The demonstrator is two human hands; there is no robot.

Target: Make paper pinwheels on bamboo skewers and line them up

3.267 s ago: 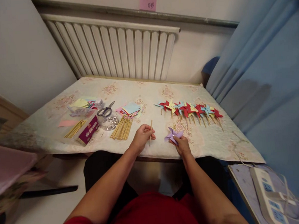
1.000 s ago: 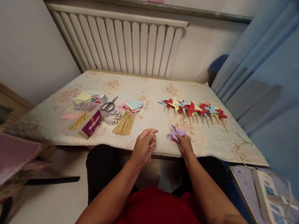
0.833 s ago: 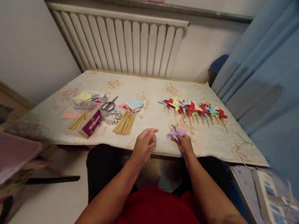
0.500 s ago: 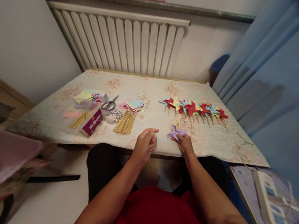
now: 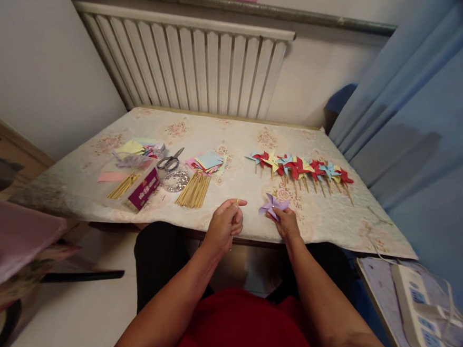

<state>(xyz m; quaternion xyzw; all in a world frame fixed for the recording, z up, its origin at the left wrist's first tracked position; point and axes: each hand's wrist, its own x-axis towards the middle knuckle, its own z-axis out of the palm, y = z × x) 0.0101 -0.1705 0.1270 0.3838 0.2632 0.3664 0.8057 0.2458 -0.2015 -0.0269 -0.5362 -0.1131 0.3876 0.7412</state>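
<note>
Here, left hand (image 5: 224,225) pinches thin wooden stick (image 5: 236,200); right hand (image 5: 285,221) holds folded purple pinwheel (image 5: 272,204).

Scissors (image 5: 170,161) left of pinwheels (image 5: 300,168) – sticks (image 5: 193,190) between

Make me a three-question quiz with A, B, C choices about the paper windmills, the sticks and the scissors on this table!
1. Where do the scissors lie?
A. left part of the table
B. beside the row of windmills
C. on the floor

2. What colour is the windmill under the right hand?
A. green
B. purple
C. orange

3. What is the left hand doing?
A. lying flat and open
B. pinching a stick
C. cutting paper

Answers: 1 A, they rest near the purple box. 2 B, its folded paper is pale purple. 3 B, the stick's tip pokes out above the fingers.
</note>
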